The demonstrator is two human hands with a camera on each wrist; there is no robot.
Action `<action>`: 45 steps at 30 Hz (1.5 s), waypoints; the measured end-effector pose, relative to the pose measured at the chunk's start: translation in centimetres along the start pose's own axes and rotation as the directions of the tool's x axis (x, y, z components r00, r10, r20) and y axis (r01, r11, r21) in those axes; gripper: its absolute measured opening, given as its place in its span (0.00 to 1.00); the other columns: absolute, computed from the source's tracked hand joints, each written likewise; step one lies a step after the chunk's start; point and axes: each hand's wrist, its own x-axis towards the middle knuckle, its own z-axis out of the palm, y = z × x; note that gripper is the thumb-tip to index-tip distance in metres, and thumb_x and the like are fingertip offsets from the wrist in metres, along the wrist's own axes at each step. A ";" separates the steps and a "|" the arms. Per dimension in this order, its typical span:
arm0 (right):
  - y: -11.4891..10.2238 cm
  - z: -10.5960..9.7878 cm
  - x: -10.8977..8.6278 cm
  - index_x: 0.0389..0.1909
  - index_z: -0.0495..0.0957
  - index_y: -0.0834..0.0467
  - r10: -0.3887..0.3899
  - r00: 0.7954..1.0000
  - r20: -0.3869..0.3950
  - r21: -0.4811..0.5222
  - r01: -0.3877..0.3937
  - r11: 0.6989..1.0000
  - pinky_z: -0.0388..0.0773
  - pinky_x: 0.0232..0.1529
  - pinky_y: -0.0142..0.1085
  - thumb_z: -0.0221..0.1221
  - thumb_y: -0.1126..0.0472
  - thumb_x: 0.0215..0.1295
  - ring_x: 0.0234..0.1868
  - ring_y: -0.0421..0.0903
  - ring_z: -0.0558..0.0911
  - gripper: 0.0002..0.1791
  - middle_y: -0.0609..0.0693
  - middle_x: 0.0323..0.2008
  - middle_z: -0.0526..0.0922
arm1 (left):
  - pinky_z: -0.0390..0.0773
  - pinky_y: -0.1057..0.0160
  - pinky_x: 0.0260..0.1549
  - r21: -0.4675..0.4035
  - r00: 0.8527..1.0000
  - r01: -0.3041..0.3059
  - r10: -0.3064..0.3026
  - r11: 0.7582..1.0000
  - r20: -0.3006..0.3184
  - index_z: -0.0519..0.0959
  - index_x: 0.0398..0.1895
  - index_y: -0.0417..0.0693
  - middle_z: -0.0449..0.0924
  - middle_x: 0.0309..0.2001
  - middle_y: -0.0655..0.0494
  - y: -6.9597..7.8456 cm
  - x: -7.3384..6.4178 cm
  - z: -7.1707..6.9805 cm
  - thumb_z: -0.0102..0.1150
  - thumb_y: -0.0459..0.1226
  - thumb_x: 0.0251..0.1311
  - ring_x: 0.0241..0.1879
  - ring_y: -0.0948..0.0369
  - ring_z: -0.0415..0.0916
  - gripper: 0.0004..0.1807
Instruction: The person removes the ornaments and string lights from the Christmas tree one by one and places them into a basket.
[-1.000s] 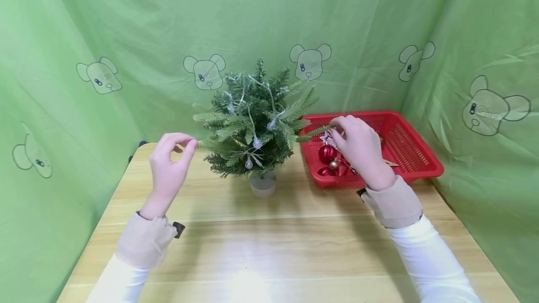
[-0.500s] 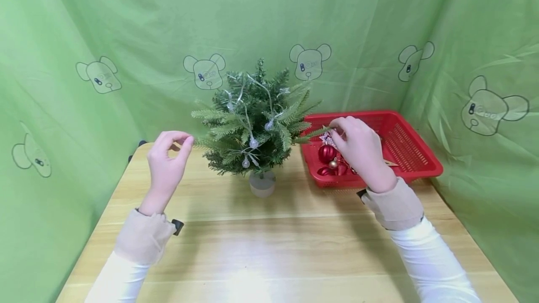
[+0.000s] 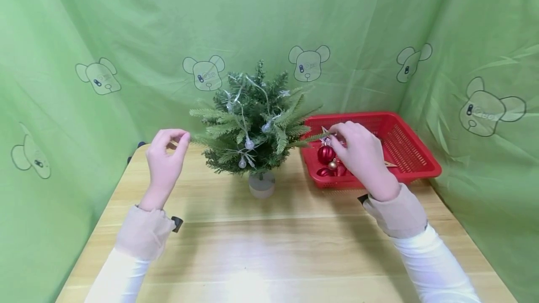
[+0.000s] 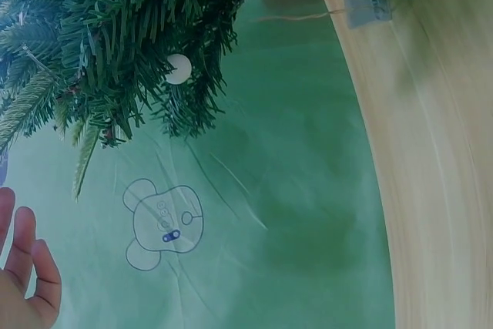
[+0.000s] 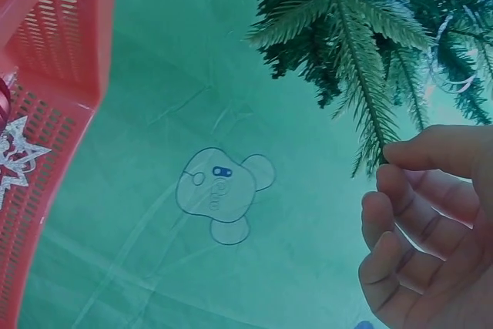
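A small artificial Christmas tree [image 3: 258,102] stands upright on a round pale base [image 3: 262,187] in the middle of the table. A string of lights with clear bulbs [image 3: 249,144] is draped over its branches. To the left of the tree, my left hand [image 3: 165,160] pinches the tip of a light-green branch [image 3: 206,140] between thumb and index finger. On the other side, my right hand [image 3: 363,155] pinches another branch tip [image 5: 377,140], its remaining fingers loosely curled. In the left wrist view, only some fingers of the left hand [image 4: 31,275] show.
A red plastic basket [image 3: 414,153] stands right of the tree, below the right hand. Inside are red baubles [image 3: 326,154], a small gold bauble [image 3: 332,165] and a glittery silver star [image 5: 15,152]. Green curtains [image 3: 252,13] with bear prints enclose the wooden table [image 3: 219,247].
My left hand has shifted slightly left, still pinching its branch tip. The front of the tree and its bulbs have turned a little to the left. The right hand keeps its pinch.
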 end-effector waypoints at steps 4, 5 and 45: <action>-0.4 -0.3 -0.4 0.37 0.82 0.58 -0.039 0.999 -0.023 0.000 0.039 0.999 0.76 0.26 0.46 0.60 0.66 0.60 0.31 0.50 0.77 0.05 0.53 0.28 0.82 | 0.73 0.73 0.35 0.001 0.998 0.055 -0.055 0.998 0.007 0.83 0.37 0.36 0.81 0.35 0.44 -0.4 0.3 0.0 0.62 0.32 0.61 0.36 0.76 0.70 0.06; -0.5 -0.4 -0.5 0.37 0.82 0.58 -0.047 0.999 -0.027 0.000 0.047 0.999 0.76 0.25 0.45 0.60 0.66 0.60 0.30 0.49 0.77 0.05 0.53 0.28 0.82 | 0.72 0.73 0.35 0.001 0.998 0.063 -0.063 0.998 0.006 0.83 0.37 0.36 0.81 0.35 0.44 -0.4 0.3 0.0 0.63 0.32 0.61 0.36 0.76 0.70 0.07; -1.0 -1.9 -1.4 0.36 0.83 0.58 -0.170 0.979 -0.114 0.007 0.172 0.985 0.74 0.24 0.42 0.64 0.66 0.57 0.28 0.46 0.75 0.06 0.52 0.29 0.83 | 0.73 0.81 0.36 0.040 0.948 0.305 -0.307 0.952 0.087 0.81 0.45 0.38 0.84 0.42 0.41 -3.2 -2.6 0.1 0.55 0.41 0.69 0.36 0.79 0.72 0.14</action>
